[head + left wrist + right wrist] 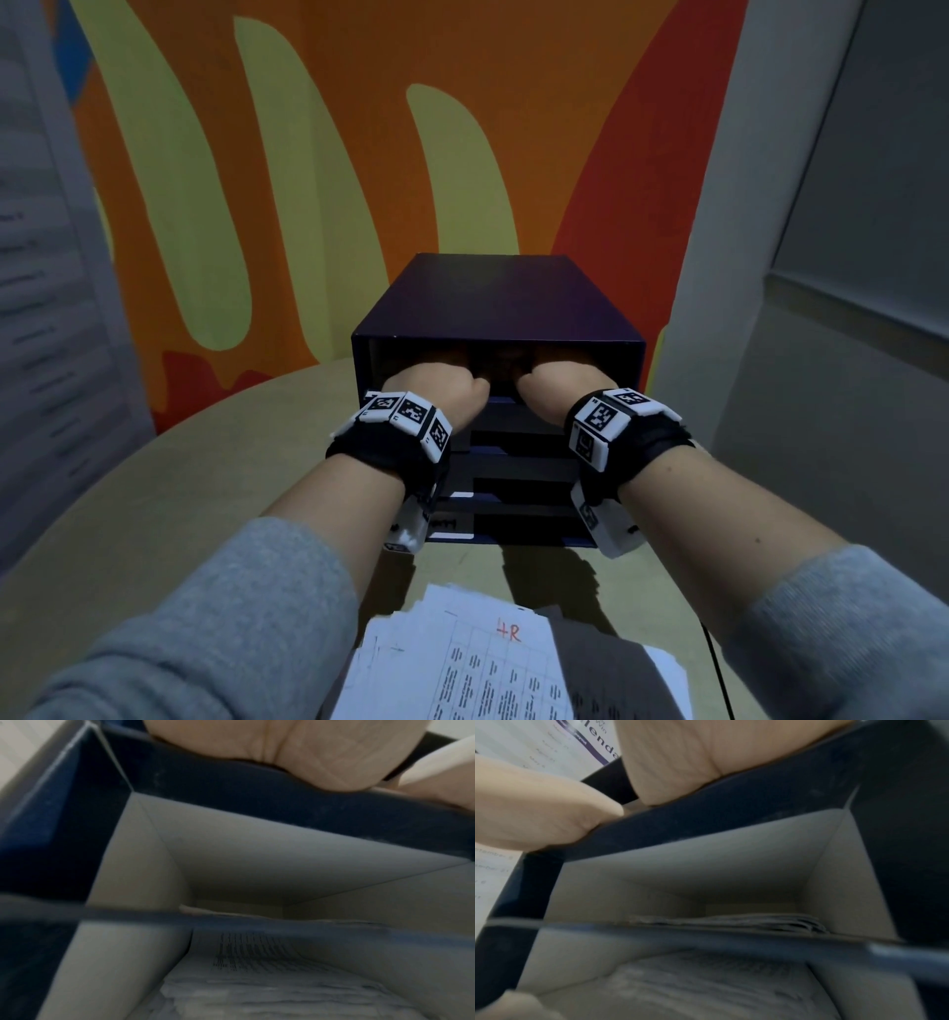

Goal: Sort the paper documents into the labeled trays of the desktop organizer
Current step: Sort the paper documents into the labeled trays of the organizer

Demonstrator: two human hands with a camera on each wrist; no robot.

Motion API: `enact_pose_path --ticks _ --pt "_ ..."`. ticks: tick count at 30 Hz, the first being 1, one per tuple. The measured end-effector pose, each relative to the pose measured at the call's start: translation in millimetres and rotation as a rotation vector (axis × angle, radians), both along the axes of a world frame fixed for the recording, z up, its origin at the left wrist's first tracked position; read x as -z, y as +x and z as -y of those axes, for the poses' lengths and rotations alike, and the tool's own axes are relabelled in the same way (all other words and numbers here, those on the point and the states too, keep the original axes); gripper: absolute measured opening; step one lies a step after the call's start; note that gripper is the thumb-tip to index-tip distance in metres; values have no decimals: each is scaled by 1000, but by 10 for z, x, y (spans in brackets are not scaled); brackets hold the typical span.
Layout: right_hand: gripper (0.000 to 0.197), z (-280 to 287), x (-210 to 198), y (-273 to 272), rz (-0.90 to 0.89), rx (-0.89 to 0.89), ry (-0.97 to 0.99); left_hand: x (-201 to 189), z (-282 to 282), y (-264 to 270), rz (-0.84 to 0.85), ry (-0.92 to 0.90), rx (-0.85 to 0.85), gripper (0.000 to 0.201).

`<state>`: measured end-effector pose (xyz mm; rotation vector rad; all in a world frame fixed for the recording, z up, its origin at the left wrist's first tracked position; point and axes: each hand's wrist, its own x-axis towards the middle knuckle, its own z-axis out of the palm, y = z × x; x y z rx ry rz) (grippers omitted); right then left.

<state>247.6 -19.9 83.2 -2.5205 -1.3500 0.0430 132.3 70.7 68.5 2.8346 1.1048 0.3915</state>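
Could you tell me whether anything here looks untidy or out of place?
The unsorted paper pile on the table in front of the organizer is fanned unevenly, sheets jutting out at different angles. Papers in the trays also lie ragged-edged. No visible damage or spills.

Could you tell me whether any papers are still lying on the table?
Yes, a stack of papers lies on the table in front of the organizer.
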Motion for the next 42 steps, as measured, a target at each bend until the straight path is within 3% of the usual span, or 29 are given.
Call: enact_pose_path --ticks 6,12,16,20,24,28,32,35,37,40,42 --pt "21 89 69 -43 117 45 110 29 51 -27 148 35 -25 39" --pt "25 195 186 -17 260 -62 228 71 -17 -114 222 69 130 40" --pt "26 330 277 4 262 -123 291 135 5 -244 223 124 204 40" --pt "20 522 394 -37 243 -166 391 115 93 -471 151 29 233 35" --pt "44 791 423 -106 223 -197 301 108 217 -716 82 -50 242 46" --pt "44 1041 325 -126 127 -184 285 157 330 -884 174 -215 245 54" --pt "37 1224 314 -136 78 -156 276 270 495 -979 244 -282 253 44" --pt "24 1359 452 -159 5 -153 219 447 599 -1025 132 -411 268 38" --pt "21 1446 582 -177 -130 -191 72 575 646 -1047 -22 -426 259 41" --pt "34 1563 811 -213 -206 -237 -238 824 652 -1083 -258 -440 215 63" --pt "46 1634 951 -234 -210 -225 -351 974 659 -1114 -311 -519 180 75"
